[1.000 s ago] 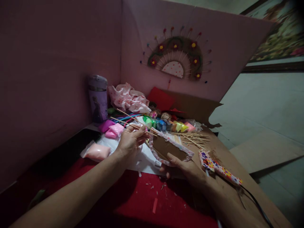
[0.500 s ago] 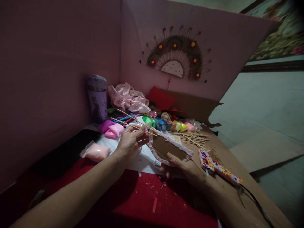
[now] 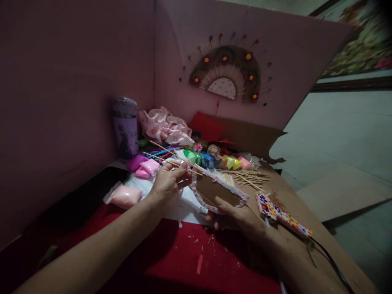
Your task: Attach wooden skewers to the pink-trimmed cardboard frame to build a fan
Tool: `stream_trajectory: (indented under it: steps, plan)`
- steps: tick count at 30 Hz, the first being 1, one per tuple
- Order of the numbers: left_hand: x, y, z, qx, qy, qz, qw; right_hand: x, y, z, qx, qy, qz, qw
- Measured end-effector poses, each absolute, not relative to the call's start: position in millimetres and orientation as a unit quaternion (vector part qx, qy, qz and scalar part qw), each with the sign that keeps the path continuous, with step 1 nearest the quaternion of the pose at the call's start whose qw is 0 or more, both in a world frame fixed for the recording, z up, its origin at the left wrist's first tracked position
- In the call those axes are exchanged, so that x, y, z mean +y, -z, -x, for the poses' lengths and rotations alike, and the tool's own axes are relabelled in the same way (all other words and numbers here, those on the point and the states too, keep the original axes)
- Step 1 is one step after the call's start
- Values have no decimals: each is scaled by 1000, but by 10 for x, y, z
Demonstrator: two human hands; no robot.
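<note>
Between the thumb and fingers of my left hand (image 3: pixel 171 181) is a thin wooden stick (image 3: pixel 157 157), its near end lying over the left corner of a cardboard half-circle (image 3: pixel 216 192). A second wooden stick (image 3: pixel 168 150) runs close above it to the same corner; whether my fingers touch that one I cannot tell. The half-circle has pale, patterned cloth folded round its edge and bare brown cardboard facing me. My right hand (image 3: pixel 235 212) grips its lower right side, thumb on the cardboard and fingers underneath.
A flower-patterned glue gun (image 3: pixel 283 215) with a black cord lies at right. Behind my hands are loose wooden sticks (image 3: pixel 251 178), colored clay packets (image 3: pixel 208 160), crumpled cloth (image 3: pixel 165 124) and a purple tumbler (image 3: pixel 125 128). A decorated half-circle fan (image 3: pixel 225 73) hangs on the pink panel.
Almost nothing differs. Both hands keep their hold on the stick and the cardboard half-circle, and the view has shifted very slightly.
</note>
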State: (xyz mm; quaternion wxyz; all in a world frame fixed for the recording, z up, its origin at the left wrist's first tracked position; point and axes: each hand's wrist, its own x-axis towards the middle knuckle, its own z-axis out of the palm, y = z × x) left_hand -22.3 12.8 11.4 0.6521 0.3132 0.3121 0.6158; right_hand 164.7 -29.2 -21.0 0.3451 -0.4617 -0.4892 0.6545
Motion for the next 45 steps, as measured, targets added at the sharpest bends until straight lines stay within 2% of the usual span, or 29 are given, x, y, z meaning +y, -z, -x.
stream_trajectory:
  steps: [45]
  plan:
    - [117, -109, 213, 313, -615, -312, 653, -289, 235, -1664, -521, -641, 456, 331]
